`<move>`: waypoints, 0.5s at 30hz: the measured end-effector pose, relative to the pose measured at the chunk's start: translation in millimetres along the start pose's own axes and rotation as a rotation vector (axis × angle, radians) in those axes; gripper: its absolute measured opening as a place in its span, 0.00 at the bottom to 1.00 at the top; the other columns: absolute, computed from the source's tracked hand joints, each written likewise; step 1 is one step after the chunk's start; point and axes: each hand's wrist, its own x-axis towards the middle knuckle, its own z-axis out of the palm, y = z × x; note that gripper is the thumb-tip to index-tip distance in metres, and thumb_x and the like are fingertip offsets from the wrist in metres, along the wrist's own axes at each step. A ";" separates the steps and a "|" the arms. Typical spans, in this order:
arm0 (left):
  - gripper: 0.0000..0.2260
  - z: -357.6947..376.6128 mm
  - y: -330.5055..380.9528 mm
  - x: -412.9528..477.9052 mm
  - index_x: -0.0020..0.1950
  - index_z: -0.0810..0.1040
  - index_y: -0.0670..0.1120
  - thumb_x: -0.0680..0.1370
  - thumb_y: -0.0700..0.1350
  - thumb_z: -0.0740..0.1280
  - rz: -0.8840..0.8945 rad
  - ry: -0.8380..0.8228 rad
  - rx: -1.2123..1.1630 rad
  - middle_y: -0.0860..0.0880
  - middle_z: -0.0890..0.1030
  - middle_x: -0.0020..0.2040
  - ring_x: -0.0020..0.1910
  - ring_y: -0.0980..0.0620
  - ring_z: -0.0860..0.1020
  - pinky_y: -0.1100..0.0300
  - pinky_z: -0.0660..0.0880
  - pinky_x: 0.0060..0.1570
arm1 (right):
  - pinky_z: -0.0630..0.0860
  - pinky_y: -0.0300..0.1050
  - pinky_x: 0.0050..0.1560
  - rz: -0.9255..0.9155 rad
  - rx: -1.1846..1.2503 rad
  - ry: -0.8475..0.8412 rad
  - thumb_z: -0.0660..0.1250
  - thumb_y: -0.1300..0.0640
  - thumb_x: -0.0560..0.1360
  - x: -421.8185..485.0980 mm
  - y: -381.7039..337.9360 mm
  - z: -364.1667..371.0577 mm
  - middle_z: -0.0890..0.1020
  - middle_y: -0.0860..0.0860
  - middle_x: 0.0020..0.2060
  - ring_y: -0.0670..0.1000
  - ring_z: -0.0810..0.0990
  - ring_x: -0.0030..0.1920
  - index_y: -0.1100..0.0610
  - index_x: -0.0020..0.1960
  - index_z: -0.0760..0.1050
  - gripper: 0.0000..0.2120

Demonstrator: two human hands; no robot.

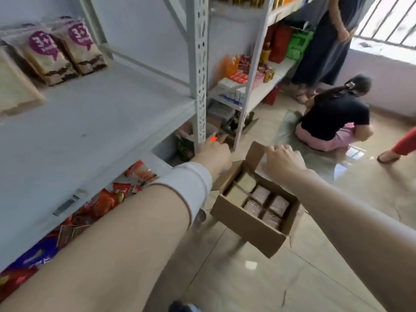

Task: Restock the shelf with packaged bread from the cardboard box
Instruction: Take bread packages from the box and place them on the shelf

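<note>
1. Cardboard box [247,228]: it sits open on the tiled floor [258,282], just beside the foot of the grey metal shelf [90,122]. I see its flaps turned up and outward.
2. Packaged bread [261,194]: it stands packed in rows inside the box. The packs nearer me are pinkish-brown and the two at the far left are paler. All are wrapped in clear film and sit below the rim.
3. Right hand [284,162]: it is at the far flap of the box, and the fingers [271,149] curl over that flap's top edge and grip it. The arm is stretched straight out above the box.
4. Left hand [213,154]: it is above the box's left flap, close to the shelf's perforated post [199,64]. I see only the knuckles. The fingers are curled under, and I cannot tell whether they hold anything. A white sleeve band [186,185] wraps the forearm.
5. Shelf board at my height: two bread packs with purple "3+" labels [48,57] lean at the back left, and a paler pack is cut off by the left edge. The rest of the board is bare grey.
6. Shelf below: red and blue snack packets [108,199] lie in a heap.
7. Background: a crouching person [335,115] in a black top faces away, well apart from the box. A standing person [326,41] is beside a further stocked rack.
</note>
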 end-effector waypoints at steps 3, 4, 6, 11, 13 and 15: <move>0.15 38.6 54.6 17.0 0.63 0.70 0.44 0.78 0.47 0.60 0.108 -0.107 0.007 0.42 0.72 0.65 0.64 0.40 0.69 0.49 0.66 0.60 | 0.68 0.53 0.58 0.132 0.027 -0.138 0.56 0.52 0.77 -19.1 65.4 49.0 0.73 0.59 0.61 0.61 0.69 0.63 0.59 0.63 0.68 0.17; 0.14 51.1 67.4 24.9 0.62 0.71 0.43 0.78 0.46 0.60 0.132 -0.133 0.015 0.42 0.73 0.64 0.64 0.40 0.69 0.50 0.66 0.59 | 0.69 0.53 0.58 0.161 0.033 -0.179 0.56 0.52 0.77 -22.4 82.2 64.6 0.73 0.59 0.61 0.61 0.70 0.62 0.59 0.63 0.68 0.17; 0.14 73.0 87.0 44.9 0.61 0.72 0.43 0.78 0.47 0.59 0.170 -0.177 0.039 0.41 0.74 0.63 0.63 0.40 0.70 0.50 0.67 0.57 | 0.69 0.52 0.58 0.201 0.049 -0.233 0.56 0.52 0.78 -21.1 108.3 93.4 0.74 0.60 0.60 0.61 0.70 0.62 0.60 0.62 0.68 0.17; 0.18 126.3 110.2 113.6 0.64 0.69 0.43 0.79 0.52 0.58 0.234 -0.339 0.081 0.40 0.74 0.63 0.62 0.40 0.71 0.50 0.68 0.56 | 0.66 0.54 0.62 0.242 0.120 -0.355 0.57 0.54 0.77 6.4 127.7 155.8 0.74 0.61 0.61 0.62 0.71 0.62 0.61 0.61 0.69 0.16; 0.19 150.8 112.2 147.1 0.66 0.67 0.43 0.78 0.52 0.58 0.221 -0.419 0.028 0.41 0.73 0.64 0.62 0.40 0.71 0.49 0.69 0.56 | 0.68 0.54 0.60 0.275 0.200 -0.407 0.57 0.52 0.77 26.2 127.6 181.7 0.75 0.59 0.60 0.61 0.72 0.61 0.60 0.61 0.69 0.16; 0.20 176.7 110.3 185.0 0.67 0.66 0.43 0.78 0.51 0.58 0.178 -0.464 -0.041 0.40 0.72 0.65 0.63 0.40 0.70 0.48 0.69 0.58 | 0.70 0.54 0.58 0.347 0.301 -0.441 0.56 0.50 0.78 52.9 125.1 207.3 0.75 0.59 0.60 0.61 0.72 0.61 0.60 0.61 0.69 0.17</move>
